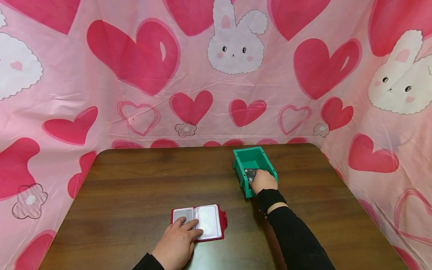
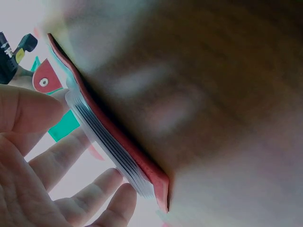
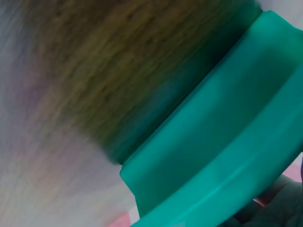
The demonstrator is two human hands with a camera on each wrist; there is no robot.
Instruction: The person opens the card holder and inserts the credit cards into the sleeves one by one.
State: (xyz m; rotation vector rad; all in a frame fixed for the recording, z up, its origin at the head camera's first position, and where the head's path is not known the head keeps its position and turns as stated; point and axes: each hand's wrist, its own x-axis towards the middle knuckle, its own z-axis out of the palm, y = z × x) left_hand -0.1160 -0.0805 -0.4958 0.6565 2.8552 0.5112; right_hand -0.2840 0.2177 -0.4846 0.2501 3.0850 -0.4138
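Note:
A small red card holder [image 1: 208, 222] lies spread open on the table, its clear plastic sleeves facing up. Across its left half rests my left hand [image 1: 178, 245], fingers extended onto the sleeves. From the left wrist side, the stack of sleeves [image 2: 111, 146] shows edge-on under those fingers. My right hand [image 1: 265, 181] reaches into a green plastic bin [image 1: 251, 154] over its low front. A dark printed card [image 1: 250, 174] sits at its fingertips inside the bin, pinched there. In the right wrist view the bin wall [image 3: 208, 137] hides most of that hand.
The brown wooden table [image 1: 136, 179] has rounded far corners. A pink cloth [image 1: 138, 78] printed with hearts and rabbits hangs behind it and along both sides. The bin stands toward the far right, beyond the card holder.

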